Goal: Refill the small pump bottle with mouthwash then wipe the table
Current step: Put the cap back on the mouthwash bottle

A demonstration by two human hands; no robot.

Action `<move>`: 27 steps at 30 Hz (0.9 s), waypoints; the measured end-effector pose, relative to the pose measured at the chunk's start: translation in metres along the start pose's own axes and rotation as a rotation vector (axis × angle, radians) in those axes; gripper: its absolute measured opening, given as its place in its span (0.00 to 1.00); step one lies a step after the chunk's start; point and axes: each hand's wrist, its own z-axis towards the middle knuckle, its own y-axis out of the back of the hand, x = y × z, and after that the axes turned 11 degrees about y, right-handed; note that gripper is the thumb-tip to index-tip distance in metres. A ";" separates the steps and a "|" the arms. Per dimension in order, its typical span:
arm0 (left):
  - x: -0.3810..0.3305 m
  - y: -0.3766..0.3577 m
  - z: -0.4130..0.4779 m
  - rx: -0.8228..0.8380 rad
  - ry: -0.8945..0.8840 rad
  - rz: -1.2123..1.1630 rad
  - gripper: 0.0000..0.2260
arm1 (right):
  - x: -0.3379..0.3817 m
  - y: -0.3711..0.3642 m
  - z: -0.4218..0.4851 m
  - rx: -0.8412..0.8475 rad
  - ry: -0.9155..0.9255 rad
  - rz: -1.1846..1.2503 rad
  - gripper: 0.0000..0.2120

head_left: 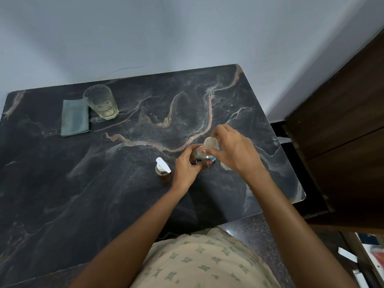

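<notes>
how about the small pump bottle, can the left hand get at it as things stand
Probably yes, once freed: the small pump bottle stands just beside the left hand, nothing between them, but that hand grips the mouthwash bottle.

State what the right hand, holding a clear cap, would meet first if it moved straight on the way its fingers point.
Probably the left hand, which grips the blue-labelled bottle just left of the right hand and its clear plastic cap. Depth is unclear; it might pass above.

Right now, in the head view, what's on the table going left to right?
The folded cloth, glass, small pump bottle, left hand gripping the mouthwash bottle, right hand pinching its clear cap.
</notes>
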 end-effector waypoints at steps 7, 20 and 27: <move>-0.002 0.002 0.000 -0.002 0.009 0.010 0.22 | -0.003 0.008 -0.003 0.140 0.212 0.149 0.20; -0.007 0.002 -0.004 0.019 0.034 -0.022 0.21 | 0.005 -0.005 0.001 -0.026 -0.036 0.074 0.16; -0.007 0.002 -0.003 0.012 0.034 -0.004 0.19 | 0.001 0.000 -0.003 0.111 0.169 0.133 0.17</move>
